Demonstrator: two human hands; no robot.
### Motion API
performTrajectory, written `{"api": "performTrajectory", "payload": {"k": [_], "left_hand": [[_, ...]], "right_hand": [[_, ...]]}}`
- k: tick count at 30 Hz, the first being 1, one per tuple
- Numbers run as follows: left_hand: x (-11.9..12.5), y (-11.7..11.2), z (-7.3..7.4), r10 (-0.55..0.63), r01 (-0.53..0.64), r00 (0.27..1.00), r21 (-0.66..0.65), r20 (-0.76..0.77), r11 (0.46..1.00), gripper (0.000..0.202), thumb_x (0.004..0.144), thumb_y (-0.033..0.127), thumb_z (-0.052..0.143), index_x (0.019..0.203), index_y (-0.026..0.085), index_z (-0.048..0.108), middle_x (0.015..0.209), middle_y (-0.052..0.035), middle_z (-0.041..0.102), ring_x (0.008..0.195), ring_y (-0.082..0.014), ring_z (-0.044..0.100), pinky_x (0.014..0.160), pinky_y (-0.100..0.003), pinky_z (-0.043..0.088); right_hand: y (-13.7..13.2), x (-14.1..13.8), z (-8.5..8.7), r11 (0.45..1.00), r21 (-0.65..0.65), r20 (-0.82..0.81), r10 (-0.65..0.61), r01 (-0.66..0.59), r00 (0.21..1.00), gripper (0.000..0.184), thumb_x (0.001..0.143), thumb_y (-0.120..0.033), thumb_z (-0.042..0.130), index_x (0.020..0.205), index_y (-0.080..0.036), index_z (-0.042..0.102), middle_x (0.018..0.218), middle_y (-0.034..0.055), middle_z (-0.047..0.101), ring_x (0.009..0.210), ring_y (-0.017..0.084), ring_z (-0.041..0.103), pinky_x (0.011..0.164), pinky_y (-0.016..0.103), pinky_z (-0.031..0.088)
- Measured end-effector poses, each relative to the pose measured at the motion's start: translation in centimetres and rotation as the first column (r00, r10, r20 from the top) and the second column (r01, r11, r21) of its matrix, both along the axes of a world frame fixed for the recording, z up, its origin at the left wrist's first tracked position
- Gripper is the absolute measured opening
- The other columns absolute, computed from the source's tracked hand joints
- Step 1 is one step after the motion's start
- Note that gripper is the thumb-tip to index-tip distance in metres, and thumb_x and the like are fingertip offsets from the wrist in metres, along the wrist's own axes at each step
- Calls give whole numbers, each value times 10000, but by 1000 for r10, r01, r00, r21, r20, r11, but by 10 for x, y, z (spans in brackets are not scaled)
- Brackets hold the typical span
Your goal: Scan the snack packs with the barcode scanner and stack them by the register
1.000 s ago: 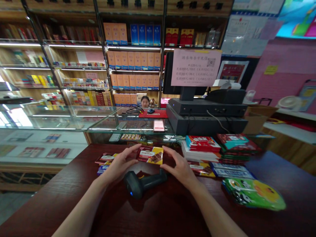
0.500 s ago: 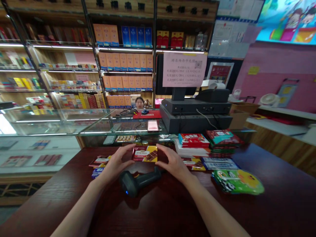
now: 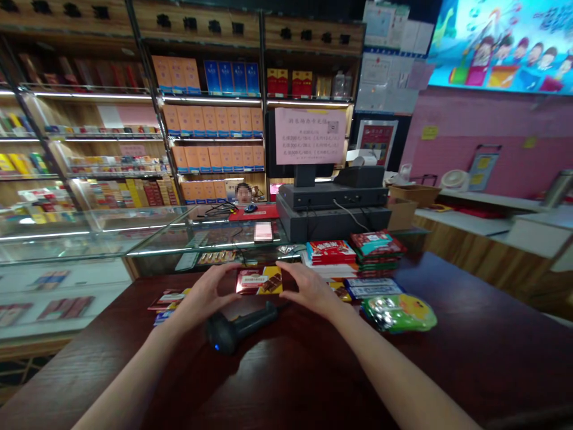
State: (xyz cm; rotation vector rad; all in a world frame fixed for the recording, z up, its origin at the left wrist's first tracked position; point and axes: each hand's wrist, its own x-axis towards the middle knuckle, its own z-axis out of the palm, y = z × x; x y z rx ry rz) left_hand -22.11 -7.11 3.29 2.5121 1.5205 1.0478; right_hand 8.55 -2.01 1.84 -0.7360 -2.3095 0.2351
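A red and yellow chocolate bar point(image 3: 259, 281) is held level between my two hands, its printed face toward me. My left hand point(image 3: 209, 294) grips its left end, thumb below and fingers above. At the other end, my right hand point(image 3: 310, 289) pinches the yellow side the same way. Just under the bar, a dark barcode scanner point(image 3: 239, 327) lies on the brown table point(image 3: 286, 382), a blue light glowing on its head. Left of my left hand are more chocolate bars point(image 3: 169, 298), partly hidden by that hand and wrist.
Right of my right hand lie blue-and-white packs point(image 3: 373, 288), a green snack bag point(image 3: 398, 313), and stacks of red packs point(image 3: 330, 252) and dark red packs point(image 3: 376, 249). Behind stand a glass counter point(image 3: 206, 236) and a monitor with a paper sign point(image 3: 310, 136). Stocked shelves line the wall.
The view has swung slightly to the right, so the surroundings sit further left. Both hands keep the chocolate bar between them; the scanner still lies beneath it.
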Motion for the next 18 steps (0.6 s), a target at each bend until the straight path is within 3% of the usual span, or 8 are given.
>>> {"api": "performTrajectory", "payload": {"k": [8,18], "left_hand": [[42,3,4,9,-13,989,-26,-146,1000,579,803,445,738,1318,269,538,1279,-59,663,1183,-274,613,1036,-442,468],[110,19,0,-58,47,965,-48,-256,998,519,800,387,749,1247,258,519,1258,-37,670,1152,-259,612,1103,-470,357]], "right_hand": [[-1,41,-1,998,52,109,-47,42,993,720,807,-247,790,1448,-234,464,1368,132,621,1251,291,587,1071,483,465],[9,100,-3,993,11,244,-121,122,962,736,740,-236,821,1409,-236,515,1379,127,613,1269,296,574,1071,464,442]]}}
